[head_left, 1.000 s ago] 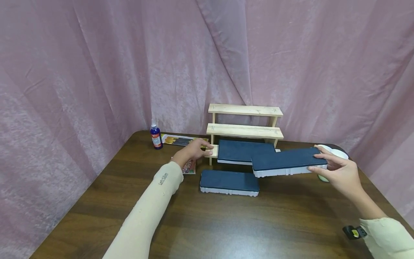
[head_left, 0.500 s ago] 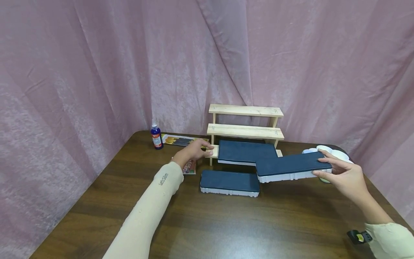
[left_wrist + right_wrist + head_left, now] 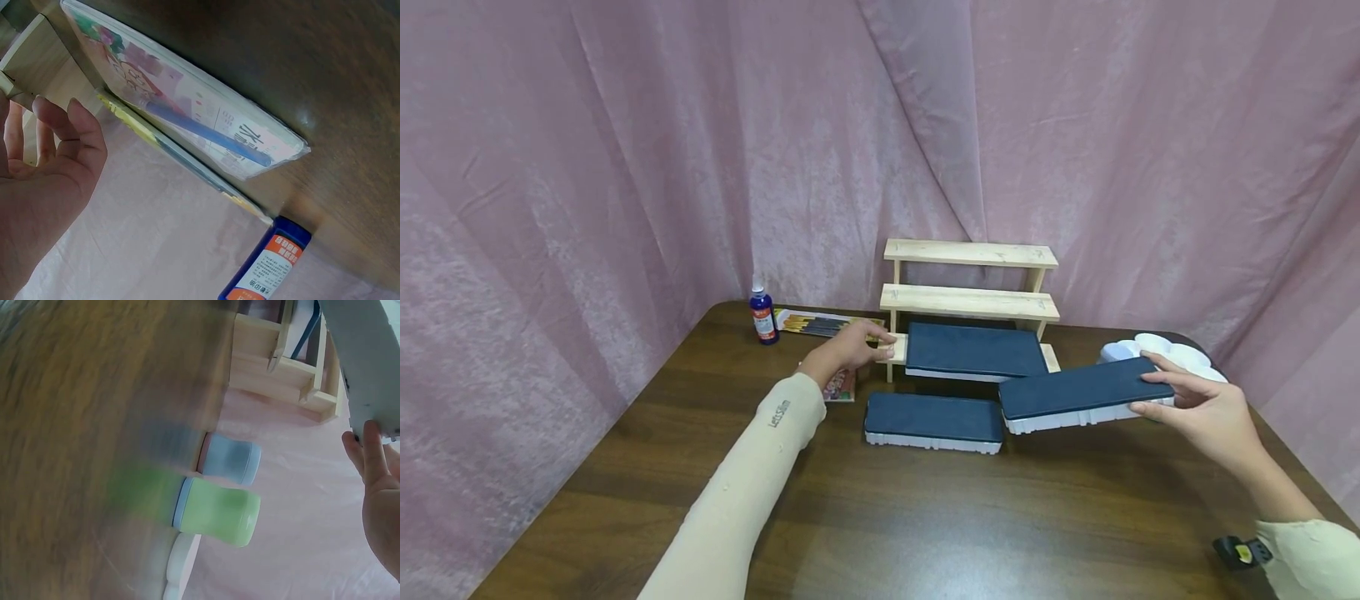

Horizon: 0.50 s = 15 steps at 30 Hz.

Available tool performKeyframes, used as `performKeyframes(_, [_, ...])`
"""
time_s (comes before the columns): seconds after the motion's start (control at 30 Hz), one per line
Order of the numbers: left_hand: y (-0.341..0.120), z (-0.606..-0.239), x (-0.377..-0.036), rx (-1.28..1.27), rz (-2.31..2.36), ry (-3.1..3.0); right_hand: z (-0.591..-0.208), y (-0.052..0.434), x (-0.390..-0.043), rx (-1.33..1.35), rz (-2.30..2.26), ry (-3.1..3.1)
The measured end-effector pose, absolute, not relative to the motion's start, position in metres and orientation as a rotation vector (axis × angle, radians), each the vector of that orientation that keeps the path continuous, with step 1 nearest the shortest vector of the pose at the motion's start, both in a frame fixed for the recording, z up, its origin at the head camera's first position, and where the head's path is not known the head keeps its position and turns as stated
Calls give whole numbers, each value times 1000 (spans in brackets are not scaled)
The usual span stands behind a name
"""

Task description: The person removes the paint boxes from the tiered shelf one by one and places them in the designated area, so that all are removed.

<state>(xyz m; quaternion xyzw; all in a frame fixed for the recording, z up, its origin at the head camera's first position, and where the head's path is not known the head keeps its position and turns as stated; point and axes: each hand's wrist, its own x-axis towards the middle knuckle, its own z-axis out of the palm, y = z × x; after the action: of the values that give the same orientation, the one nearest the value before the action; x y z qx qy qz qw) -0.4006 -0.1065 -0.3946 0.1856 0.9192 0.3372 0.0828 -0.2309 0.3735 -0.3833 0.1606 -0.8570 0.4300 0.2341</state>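
Right hand pinches one end of dark flat case, held above table nr wooden rack; far end could sag & slip. Left hand, fingers relaxed, rests on rack's low shelf

Dark wooden table carries a three-tier wooden rack, one dark-blue case, blue bottle, brush packet — and, seemingly, small cups.

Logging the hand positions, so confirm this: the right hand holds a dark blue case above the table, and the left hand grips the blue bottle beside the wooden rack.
Wrong on the left hand: the head view shows it resting at the wooden rack, on its lowest shelf's end, apart from the blue bottle. The right hand does hold the dark blue case above the table.
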Motion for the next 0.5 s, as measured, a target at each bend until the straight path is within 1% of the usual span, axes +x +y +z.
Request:
performKeyframes(0.27, [-111, -399, -397, 539, 1001, 2744, -390, 374, -232, 404, 1178, -2427])
performKeyframes(0.5, [-107, -395, -400, 556, 1037, 2734, -392, 378, -233, 336, 1117, -2460])
